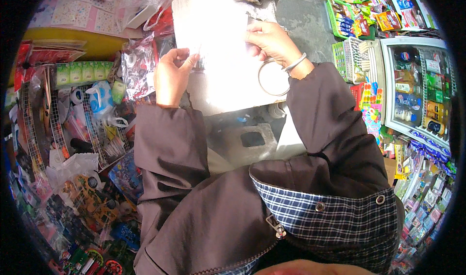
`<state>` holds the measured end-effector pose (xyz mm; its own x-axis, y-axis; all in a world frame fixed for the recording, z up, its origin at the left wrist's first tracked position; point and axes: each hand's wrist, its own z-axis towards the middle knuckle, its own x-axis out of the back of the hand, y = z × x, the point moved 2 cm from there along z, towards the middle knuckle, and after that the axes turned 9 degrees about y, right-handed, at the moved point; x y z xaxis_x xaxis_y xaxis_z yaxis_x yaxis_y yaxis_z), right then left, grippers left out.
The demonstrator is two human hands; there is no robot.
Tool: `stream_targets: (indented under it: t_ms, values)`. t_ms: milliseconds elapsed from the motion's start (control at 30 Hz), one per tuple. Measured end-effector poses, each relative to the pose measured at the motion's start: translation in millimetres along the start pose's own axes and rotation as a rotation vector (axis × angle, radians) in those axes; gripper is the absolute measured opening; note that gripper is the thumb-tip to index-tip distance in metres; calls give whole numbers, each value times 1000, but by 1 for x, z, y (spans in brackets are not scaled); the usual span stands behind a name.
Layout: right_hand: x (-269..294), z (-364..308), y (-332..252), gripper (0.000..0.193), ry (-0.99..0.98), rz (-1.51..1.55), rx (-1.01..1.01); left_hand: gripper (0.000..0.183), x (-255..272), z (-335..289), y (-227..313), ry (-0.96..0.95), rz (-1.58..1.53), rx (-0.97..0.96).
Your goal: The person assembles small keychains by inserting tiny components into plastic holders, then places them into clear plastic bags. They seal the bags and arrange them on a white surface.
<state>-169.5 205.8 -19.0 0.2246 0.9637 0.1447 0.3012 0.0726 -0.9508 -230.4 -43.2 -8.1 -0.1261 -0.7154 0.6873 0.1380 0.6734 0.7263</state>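
A pale flat board (pixel 228 90) lies before me, much of it washed out by sunlight. Over its left edge is my left hand (pixel 171 76), thumb and fingers bent together in a pinch. Across from it, my right hand (pixel 272 41) is also closed, thumb against fingers; a bangle (pixel 297 63) circles that wrist. Glare hides whatever lies between the fingertips of both hands. Just below the right hand, a ring-shaped roll (pixel 274 79) rests on the board, partly covered by the wrist and sleeve. A crumpled grey cloth (pixel 255 0) sits at the board's far end.
Plastic-wrapped goods (pixel 141 66) crowd the board's left side, near wire racks (pixel 94 124) of merchandise. At right stand a glass-door drinks fridge (pixel 417 85), a white basket (pixel 353 56) and a green basket of snacks (pixel 342 20). A grey stool (pixel 250 139) shows below the board.
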Motion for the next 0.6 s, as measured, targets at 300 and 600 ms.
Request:
stream_targets:
  t_ms: [300,600]
  values:
    - [-5,-6,-9,21,-124,5,-16,36,-5,0,-10,-19,-96,21]
    - [-10,-12,-23,24,-66,-12,-34,37,-8,2,-10,77,-428,6]
